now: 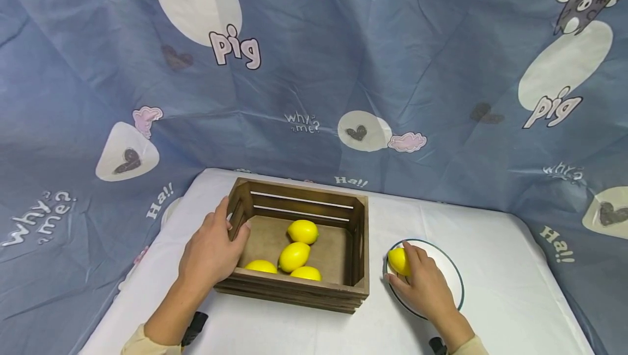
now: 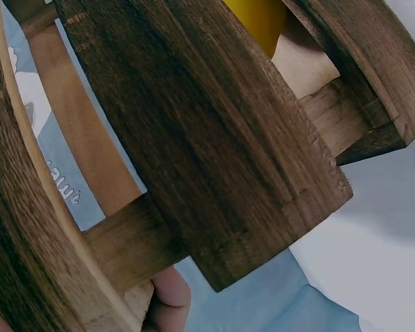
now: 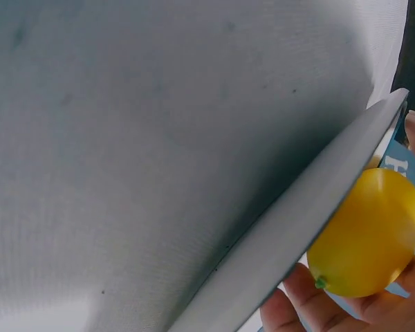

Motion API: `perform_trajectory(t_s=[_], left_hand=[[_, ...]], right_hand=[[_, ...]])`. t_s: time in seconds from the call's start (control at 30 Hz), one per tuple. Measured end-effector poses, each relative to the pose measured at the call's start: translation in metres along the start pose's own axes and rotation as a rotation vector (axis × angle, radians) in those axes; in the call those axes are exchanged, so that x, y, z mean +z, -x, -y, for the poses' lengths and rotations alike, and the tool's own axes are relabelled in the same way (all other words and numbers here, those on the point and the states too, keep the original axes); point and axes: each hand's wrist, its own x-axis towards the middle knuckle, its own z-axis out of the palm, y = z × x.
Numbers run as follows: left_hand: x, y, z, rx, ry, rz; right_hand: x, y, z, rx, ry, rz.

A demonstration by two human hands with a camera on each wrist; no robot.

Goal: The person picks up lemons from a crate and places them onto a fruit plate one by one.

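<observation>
My left hand [image 1: 208, 248] holds the left end of a slatted wooden crate [image 1: 299, 286], its thumb over the rim and its fingers along the outside. In the left wrist view the crate's slats [image 2: 207, 152] fill most of the picture, with a fingertip below them. Inside the crate, several yellow lemons [image 1: 294, 257] lie on the bottom, towards the front and middle. Over a white plate with a dark rim [image 1: 448, 278], my right hand [image 1: 424, 284] grips another lemon [image 1: 398, 261] between thumb and fingers. The right wrist view shows this lemon [image 3: 370, 232] beyond the plate's edge, fingers round it.
A white cloth [image 1: 275, 328] covers the table under crate and plate. Behind it hangs a blue printed cloth [image 1: 304, 82], which reaches down to the table's back and sides. The plate stands to the right of the crate, with white cloth between them.
</observation>
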Motion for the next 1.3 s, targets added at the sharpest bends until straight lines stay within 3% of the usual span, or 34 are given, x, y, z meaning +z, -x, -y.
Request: perform_trajectory(t_s=[0.47, 0.9, 1.3], left_hand=[[-0.001, 0.0, 0.001, 0.0, 0.0, 0.001], [0.0, 0.0, 0.002, -0.002, 0.003, -0.001], [0.0, -0.001, 0.002, 0.0, 0.003, 0.002]], right_hand=[[-0.003, -0.001, 0.002, -0.062, -0.015, -0.072], [-0.014, -0.003, 0.02, -0.169, 0.023, -0.158], [-0.06, -0.021, 0.062, -0.205, -0.049, -0.14]])
